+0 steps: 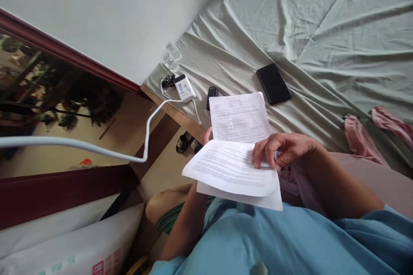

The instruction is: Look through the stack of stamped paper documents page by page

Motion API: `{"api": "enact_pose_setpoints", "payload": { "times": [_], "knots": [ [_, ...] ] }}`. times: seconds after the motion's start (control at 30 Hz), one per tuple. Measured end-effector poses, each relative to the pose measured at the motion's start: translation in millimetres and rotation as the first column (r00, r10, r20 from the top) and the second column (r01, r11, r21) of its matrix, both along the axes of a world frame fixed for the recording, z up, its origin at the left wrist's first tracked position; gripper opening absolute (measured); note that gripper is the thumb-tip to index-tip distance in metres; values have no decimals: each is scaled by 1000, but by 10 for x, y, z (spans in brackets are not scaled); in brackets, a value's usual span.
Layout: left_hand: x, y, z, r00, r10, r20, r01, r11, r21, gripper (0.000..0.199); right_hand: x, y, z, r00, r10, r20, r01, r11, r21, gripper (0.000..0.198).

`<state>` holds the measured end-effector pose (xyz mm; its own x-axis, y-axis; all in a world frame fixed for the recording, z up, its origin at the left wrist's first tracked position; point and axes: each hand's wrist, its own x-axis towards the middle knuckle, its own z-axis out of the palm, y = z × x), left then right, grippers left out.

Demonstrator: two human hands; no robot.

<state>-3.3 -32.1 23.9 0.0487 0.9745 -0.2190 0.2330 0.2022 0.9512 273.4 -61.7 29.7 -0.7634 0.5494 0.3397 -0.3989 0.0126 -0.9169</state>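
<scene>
Several printed sheets (232, 169) are over my lap, one bent forward so its lines of text face up. Behind it, another printed page (240, 118) stands out toward the bed. My left hand (208, 135) is under the papers at their left side and holds them from below; only a little of its fingers shows. At the right edge, my right hand (279, 149) has its thumb and fingers bent together on the top sheet. A black phone (274, 84) lies on the bed beyond the papers.
A grey sheet (322, 43) covers the bed. Near its edge are a white device with a cable (185, 88), a small black object (211, 96) and clear plastic cups (172, 56). Sandals (183, 142) are on the floor. Pink cloth (359, 139) lies at right; a white sack (80, 240) stands at lower left.
</scene>
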Motion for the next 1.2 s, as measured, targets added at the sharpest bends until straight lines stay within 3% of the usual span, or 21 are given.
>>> {"api": "enact_pose_setpoints", "payload": {
  "times": [0.1, 0.13, 0.17, 0.2, 0.23, 0.27, 0.3, 0.33, 0.37, 0.4, 0.43, 0.5, 0.6, 0.67, 0.9, 1.1, 1.2],
  "knots": [
    [-151, -5, -18, 994, -73, -84, 74, 997, 10, 32, -11, -32, 28, 996, -89, 19, 89, 996, -19, 20],
    [-202, 6, -36, 991, -97, -91, 95, 995, -23, 26, -23, -44, 28, 978, -196, 75, 200, 979, -44, 24],
    [-244, 22, -58, 991, -109, -83, 105, 993, -58, 22, -40, -51, 19, 921, -353, 166, 365, 929, -53, 28],
    [-273, 40, -81, 991, -112, -72, 105, 991, -85, 20, -61, -53, 2, 801, -528, 283, 557, 830, -25, 30],
    [-288, 60, -100, 992, -120, -49, 114, 987, -111, 21, -82, -50, -22, 595, -699, 398, 742, 667, 62, 30],
    [-288, 78, -111, 992, -126, -11, 123, 984, -132, 22, -102, -41, -51, 331, -825, 459, 862, 462, 208, 28],
    [-276, 93, -111, 990, -133, 35, 137, 978, -155, 22, -117, -29, -82, 90, -876, 473, 893, 281, 351, 26],
    [-256, 103, -101, 987, -140, 82, 153, 972, -180, 21, -126, -15, -113, -88, -882, 464, 882, 147, 448, 24],
    [-231, 108, -80, 982, -143, 123, 166, 965, -205, 17, -129, -1, -140, -208, -866, 455, 852, 69, 519, 24],
    [-204, 109, -53, 978, -139, 154, 172, 959, -227, 14, -126, 12, -163, -284, -844, 455, 821, 31, 570, 23],
    [-181, 107, -24, 977, -130, 171, 169, 956, -240, 12, -120, 22, -180, -327, -821, 467, 795, 28, 606, 24],
    [-153, 97, 24, 976, -111, 190, 157, 957, -245, 12, -108, 33, -204, -367, -777, 512, 748, 81, 659, 25],
    [-163, 88, 37, 973, -129, 191, 171, 959, -225, 13, -102, 38, -225, -386, -710, 589, 708, 182, 683, 27],
    [-194, 93, 9, 972, -170, 161, 200, 961, -193, 15, -103, 40, -238, -383, -687, 618, 707, 213, 674, 28],
    [-302, 115, -110, 958, -197, 207, 234, 958, -169, 23, -93, 64, -250, -295, -680, 671, 807, 198, 556, 14],
    [-268, 105, -78, 958, -180, 224, 228, 951, -208, 22, -128, 63, -190, -367, -603, 708, 747, 262, 611, 13],
    [-196, 96, -1, 967, -164, 192, 202, 959, -200, 17, -124, 56, -201, -354, -633, 688, 741, 259, 620, 17]
  ]
}}
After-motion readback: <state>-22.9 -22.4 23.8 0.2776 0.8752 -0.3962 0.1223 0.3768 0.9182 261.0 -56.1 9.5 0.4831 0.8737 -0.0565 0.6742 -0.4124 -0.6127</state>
